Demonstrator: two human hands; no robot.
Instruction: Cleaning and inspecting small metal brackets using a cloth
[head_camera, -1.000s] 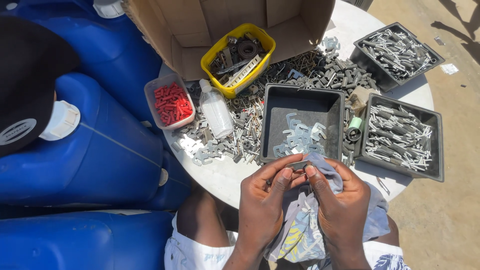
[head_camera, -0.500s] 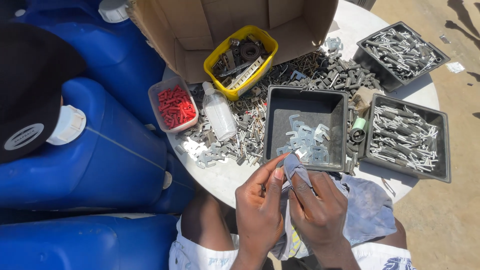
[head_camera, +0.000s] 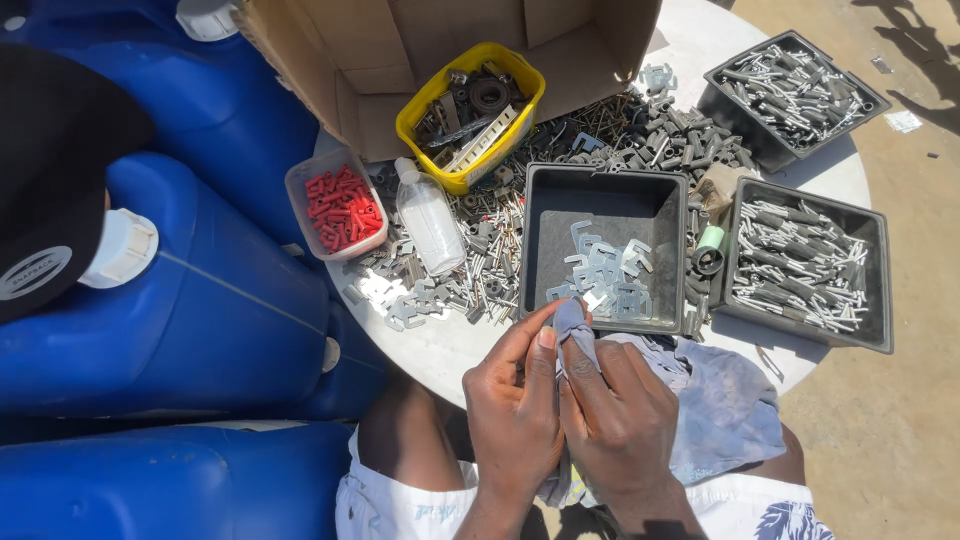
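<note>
Round white tabletop crowded with hardware; just below its dark square plastic tray, left hand and right hand pinch crumpled grey-blue cloth between closed fingertips.

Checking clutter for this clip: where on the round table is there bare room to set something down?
Bare white table shows along the near edge, between the scattered metal clips and the left hand, and at the far rim between cardboard box and far tray. The middle, around the grey tray, is crowded with loose hardware.
</note>
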